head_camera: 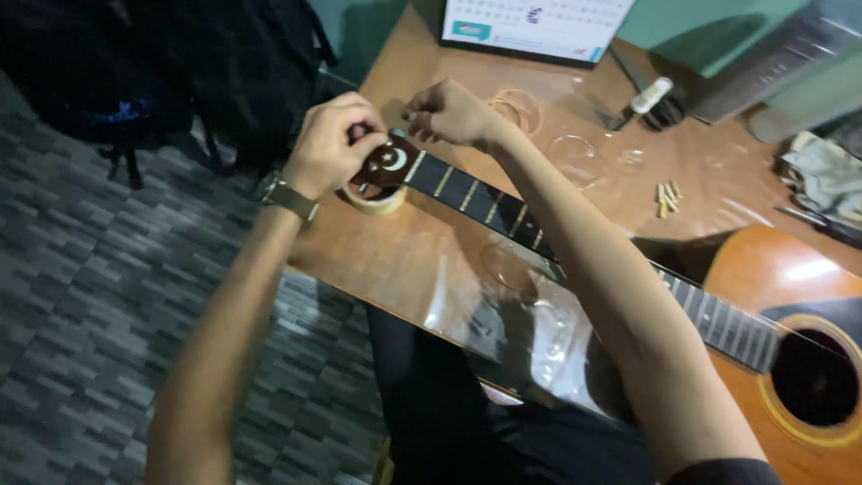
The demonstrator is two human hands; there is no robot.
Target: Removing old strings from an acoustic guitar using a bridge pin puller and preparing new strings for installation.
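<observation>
An acoustic guitar [790,296] lies across a wooden table [431,260], its dark neck [476,199] pointing left. The brown headstock [388,164] with a pale crescent inlay rests on a roll of tape [377,199]. My left hand [334,144], with a wristwatch, is closed over the far end of the headstock. My right hand [449,112] pinches something thin just above the headstock; what it grips is too small to see.
Coiled strings [519,108] and clear plastic sleeves [579,157] lie on the table. Small pale pegs [667,198], a tool with a white handle [648,97], a calendar [530,25] and cloth [822,175] sit farther back. A black backpack [162,72] rests on the grey floor at left.
</observation>
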